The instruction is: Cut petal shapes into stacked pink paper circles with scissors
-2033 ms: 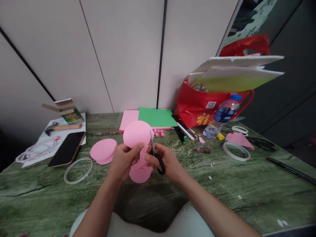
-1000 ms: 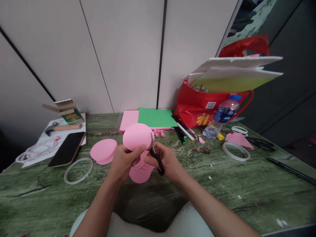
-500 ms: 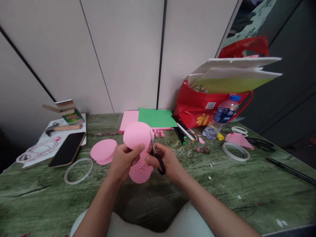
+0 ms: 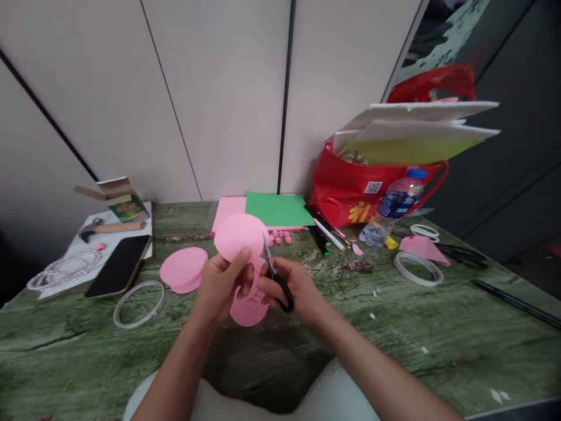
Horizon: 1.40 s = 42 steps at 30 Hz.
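A pink paper circle [image 4: 239, 233] is pinched by its lower edge in my left hand [image 4: 225, 283], thumb on top. My right hand [image 4: 291, 286] has its fingers in the black handles of a pair of scissors [image 4: 283, 287]; the blades point up and away at the circle's right edge. Whether the blades are fully closed is hard to tell. Below my hands lie more pink paper circles [image 4: 248, 311], partly hidden by my fingers. Another stack of pink circles [image 4: 184, 266] rests on the table to the left.
Left are a tape roll [image 4: 139, 304], phone [image 4: 119, 265], hammer [image 4: 111, 228] and bead strings [image 4: 65, 269]. Green paper [image 4: 278, 209], small pink balls [image 4: 280, 237] and pens [image 4: 331, 234] lie behind. At right are a red bag [image 4: 342, 187], water bottle [image 4: 392, 210] and another tape roll [image 4: 418, 270].
The paper circle in my left hand has shifted slightly left and turned, so its right edge sits nearer the scissors' tips. My right hand has barely moved.
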{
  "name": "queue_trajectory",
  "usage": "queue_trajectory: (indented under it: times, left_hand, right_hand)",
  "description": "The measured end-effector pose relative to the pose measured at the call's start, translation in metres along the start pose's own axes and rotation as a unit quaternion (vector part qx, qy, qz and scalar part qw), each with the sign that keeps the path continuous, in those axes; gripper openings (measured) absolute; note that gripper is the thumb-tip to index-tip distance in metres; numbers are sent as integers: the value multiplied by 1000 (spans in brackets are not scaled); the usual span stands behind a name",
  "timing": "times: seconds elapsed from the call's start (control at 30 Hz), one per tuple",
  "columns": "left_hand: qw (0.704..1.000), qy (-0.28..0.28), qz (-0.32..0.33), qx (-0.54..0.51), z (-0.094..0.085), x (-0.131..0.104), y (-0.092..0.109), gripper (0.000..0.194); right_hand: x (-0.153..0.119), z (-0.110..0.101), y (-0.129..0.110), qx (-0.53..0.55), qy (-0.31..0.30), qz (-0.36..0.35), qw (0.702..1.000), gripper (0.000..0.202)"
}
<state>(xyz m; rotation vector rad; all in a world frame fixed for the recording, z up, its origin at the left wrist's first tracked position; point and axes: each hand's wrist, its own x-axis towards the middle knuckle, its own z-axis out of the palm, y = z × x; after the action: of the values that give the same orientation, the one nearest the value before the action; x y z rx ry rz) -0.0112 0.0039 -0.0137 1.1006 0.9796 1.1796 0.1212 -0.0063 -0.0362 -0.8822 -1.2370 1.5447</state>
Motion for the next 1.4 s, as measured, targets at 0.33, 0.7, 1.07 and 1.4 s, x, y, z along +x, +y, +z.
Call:
queue_trajectory:
  times: [0.33,0.7,1.07,1.4]
  left_hand:
    - [996,52,22,69,-5,3,-5,36]
    - [996,40,11,79,-5,3,-6,31]
    - [996,31,19,83,-7,2,-6,32]
    - [997,37,19,68,-8,4,-6,33]
  right_hand:
    - [3,-3,3,-29,-13,-2,999,41]
    - [2,0,-2,-6,0,-15,1000,46]
    - [3,-2,3,-5,2,-13,1000,42]
    - [1,-3,3,-12,5,-6,1000,36]
